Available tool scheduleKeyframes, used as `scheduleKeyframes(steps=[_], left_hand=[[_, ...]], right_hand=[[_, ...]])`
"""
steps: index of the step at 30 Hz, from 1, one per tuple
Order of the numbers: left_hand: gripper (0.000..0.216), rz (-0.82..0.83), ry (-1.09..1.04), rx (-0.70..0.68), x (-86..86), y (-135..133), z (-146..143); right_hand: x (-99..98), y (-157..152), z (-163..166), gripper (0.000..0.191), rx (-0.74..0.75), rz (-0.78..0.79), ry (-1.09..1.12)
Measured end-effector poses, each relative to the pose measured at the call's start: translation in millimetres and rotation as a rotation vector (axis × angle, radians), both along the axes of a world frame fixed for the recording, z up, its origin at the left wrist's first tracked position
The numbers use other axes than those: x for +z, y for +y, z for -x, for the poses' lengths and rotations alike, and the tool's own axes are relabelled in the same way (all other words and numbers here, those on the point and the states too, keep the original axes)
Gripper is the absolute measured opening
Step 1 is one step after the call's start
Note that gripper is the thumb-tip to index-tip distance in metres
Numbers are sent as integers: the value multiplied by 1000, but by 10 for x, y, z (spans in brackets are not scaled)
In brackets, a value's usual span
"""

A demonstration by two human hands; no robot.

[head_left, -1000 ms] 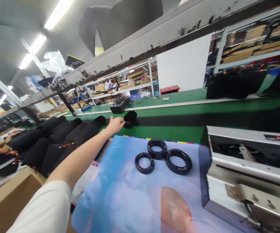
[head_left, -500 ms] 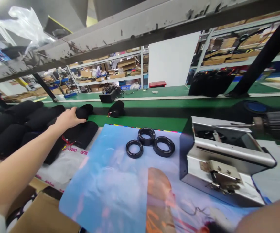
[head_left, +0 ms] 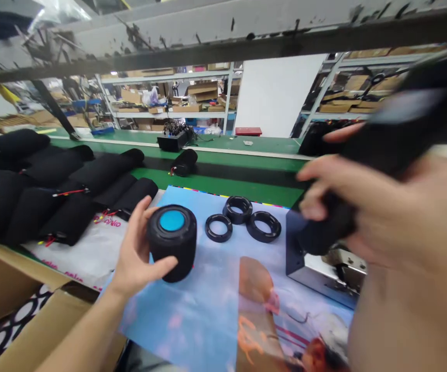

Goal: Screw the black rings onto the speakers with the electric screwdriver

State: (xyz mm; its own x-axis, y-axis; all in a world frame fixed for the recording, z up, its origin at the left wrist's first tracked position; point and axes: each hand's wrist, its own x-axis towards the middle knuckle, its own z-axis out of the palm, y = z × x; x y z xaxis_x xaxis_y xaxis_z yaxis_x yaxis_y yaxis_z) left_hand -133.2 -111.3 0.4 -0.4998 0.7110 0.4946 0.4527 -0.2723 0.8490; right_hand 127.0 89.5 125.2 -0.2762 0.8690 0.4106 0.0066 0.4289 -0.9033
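My left hand (head_left: 136, 258) is closed around a black fabric-covered cylinder, which looks like a speaker body (head_left: 175, 253). Its blue round end faces up and it is held over the blue printed sheet (head_left: 204, 315). On the right, my right hand (head_left: 386, 206) is wrapped round a black power drill (head_left: 401, 119), smeared by motion; its bit cannot be made out. Three black rings (head_left: 239, 208) lie on the sheet between the hands. Behind the right hand, a metal fixture (head_left: 324, 276) is partly hidden.
Several black cylinders (head_left: 64, 217) with red and yellow leads lie at the left. Another black cylinder (head_left: 185, 162) rests on the green bench (head_left: 223, 192). An open cardboard box (head_left: 26, 330) stands lower left. A grey beam (head_left: 192, 49) crosses overhead.
My left hand has come from the pile of black cylinders to the sheet with one in its grasp. My right hand has risen into view, gripping the drill that was beside the fixture.
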Motion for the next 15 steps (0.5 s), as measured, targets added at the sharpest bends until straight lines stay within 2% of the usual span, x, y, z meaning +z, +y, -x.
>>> scheduleKeyframes(steps=[2,3,5,8,10,15], left_hand=[[113,0,-69,-26,-250,-32,-153],[112,2,-89,-40,-334,-48,-199],[108,7,-86,-82,-423,-81,-241],[101,11,-30,-151,-419,-126,-230],[99,23,-32,-182,-383,-149,-223],[100,51,-100,-239,-325,-177,-337]], right_hand=[[-115,-60,283,55,164,127,-285],[-207,-81,410,48,259,172,-451],[-427,-106,625,35,344,184,-663],[-729,-121,835,41,356,100,-888],[-864,-125,898,38,352,39,-1019],[-1021,-154,894,35,355,7,-1188]])
